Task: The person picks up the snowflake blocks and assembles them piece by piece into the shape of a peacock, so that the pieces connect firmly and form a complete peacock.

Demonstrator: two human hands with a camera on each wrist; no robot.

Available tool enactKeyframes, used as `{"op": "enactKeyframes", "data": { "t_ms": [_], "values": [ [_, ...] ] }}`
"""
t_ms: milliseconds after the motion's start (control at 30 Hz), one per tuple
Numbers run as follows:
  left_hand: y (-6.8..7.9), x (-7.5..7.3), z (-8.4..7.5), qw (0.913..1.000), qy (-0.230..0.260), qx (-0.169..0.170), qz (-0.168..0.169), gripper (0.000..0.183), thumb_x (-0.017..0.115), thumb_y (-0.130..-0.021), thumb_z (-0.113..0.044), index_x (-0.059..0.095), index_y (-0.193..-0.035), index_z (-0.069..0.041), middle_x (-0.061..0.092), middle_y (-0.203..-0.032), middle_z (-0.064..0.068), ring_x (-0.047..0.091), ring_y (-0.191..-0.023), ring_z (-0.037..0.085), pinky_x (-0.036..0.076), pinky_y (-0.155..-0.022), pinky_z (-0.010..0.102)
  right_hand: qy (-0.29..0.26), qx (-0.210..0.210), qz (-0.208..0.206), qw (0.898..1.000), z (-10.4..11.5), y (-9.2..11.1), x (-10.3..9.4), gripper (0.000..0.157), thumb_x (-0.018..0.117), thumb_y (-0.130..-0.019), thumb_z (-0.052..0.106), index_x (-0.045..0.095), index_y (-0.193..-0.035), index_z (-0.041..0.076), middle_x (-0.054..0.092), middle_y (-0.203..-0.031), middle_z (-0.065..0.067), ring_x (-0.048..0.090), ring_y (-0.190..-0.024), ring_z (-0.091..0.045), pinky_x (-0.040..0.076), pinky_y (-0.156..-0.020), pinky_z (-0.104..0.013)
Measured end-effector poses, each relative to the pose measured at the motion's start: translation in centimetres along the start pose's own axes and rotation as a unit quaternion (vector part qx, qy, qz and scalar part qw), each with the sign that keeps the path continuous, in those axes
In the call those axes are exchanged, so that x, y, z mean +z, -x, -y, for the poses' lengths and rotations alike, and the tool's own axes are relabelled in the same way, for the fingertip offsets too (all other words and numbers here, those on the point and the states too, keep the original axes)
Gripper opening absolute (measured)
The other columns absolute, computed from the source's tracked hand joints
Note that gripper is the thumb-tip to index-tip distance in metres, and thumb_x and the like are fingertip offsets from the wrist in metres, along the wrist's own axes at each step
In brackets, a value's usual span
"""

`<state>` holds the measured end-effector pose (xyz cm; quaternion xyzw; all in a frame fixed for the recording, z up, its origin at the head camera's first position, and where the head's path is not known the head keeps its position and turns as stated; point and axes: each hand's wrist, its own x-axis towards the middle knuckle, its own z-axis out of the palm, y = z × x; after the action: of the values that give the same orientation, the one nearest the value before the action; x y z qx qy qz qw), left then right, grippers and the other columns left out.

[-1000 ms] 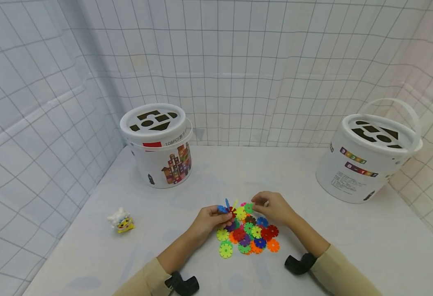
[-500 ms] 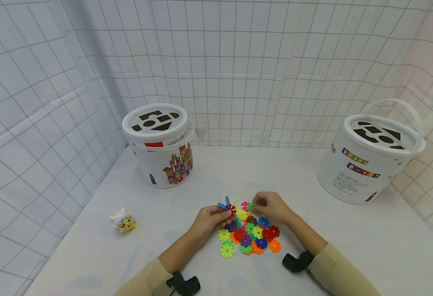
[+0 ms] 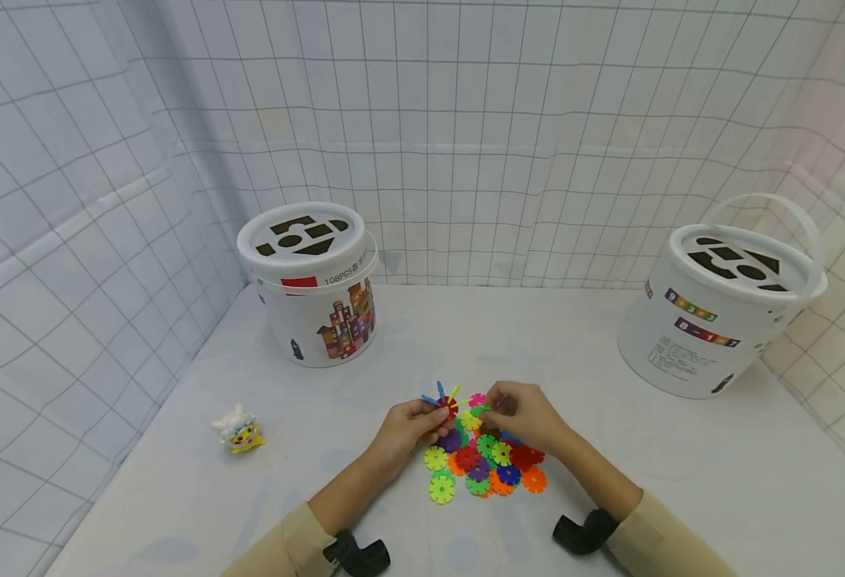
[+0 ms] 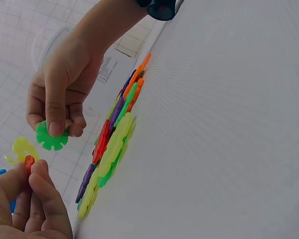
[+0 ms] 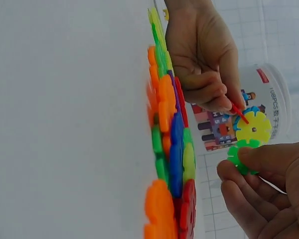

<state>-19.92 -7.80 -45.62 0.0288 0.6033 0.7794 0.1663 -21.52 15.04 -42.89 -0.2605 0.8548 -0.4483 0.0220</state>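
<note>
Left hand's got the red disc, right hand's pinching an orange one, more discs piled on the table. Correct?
One slip: the disc pinched in the right hand is green, not orange. The left wrist view shows that green disc plainly. The rest stands: the left hand holds the red disc, with more discs piled on the table.

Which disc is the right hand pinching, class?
The green disc, the only one in the right hand. The left hand holds the red disc with blue discs and yellow discs attached; the others lie in the pile.
</note>
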Motion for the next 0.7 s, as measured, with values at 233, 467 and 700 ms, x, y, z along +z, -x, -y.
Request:
{"op": "enactKeyframes", "data": {
  "t_ms": [233, 467, 700],
  "values": [
    [0.0, -0.1, 0.0, 0.9998, 0.019, 0.005, 0.003, 0.013, 0.059, -0.098, -0.008, 0.064, -0.088, -0.004, 0.068, -0.078, 0.002, 0.061, -0.068, 0.006, 0.051, -0.064, 0.015, -0.034, -0.048, -0.008, 0.998, 1.2, -0.2, 1.4, 0.011, 0.073, -0.088, 0.009, 0.062, -0.083, 0.009, 0.066, -0.080, 0.001, 0.065, -0.070, -0.014, 0.056, -0.068, -0.026],
    [0.1, 0.0, 0.1, 0.9990, 0.043, 0.011, 0.013, 0.017, 0.056, -0.099, -0.005, 0.064, -0.084, -0.006, 0.067, -0.074, 0.000, 0.062, -0.067, 0.004, 0.051, -0.064, 0.015, -0.029, -0.118, -0.048, 0.991, 1.8, -0.3, 2.1, 0.017, 0.073, -0.084, -0.003, 0.059, -0.078, 0.006, 0.064, -0.078, -0.005, 0.067, -0.067, -0.019, 0.057, -0.063, -0.028],
    [0.2, -0.1, -0.1, 0.9988, 0.041, 0.002, 0.027, 0.019, 0.056, -0.098, -0.004, 0.065, -0.082, -0.006, 0.068, -0.072, 0.000, 0.062, -0.065, 0.004, 0.050, -0.062, 0.014, -0.029, -0.143, -0.060, 0.987, 3.0, 0.0, 2.4, 0.018, 0.070, -0.080, -0.016, 0.058, -0.076, -0.003, 0.061, -0.074, -0.014, 0.066, -0.066, -0.029, 0.058, -0.063, -0.032]
  ]
}}
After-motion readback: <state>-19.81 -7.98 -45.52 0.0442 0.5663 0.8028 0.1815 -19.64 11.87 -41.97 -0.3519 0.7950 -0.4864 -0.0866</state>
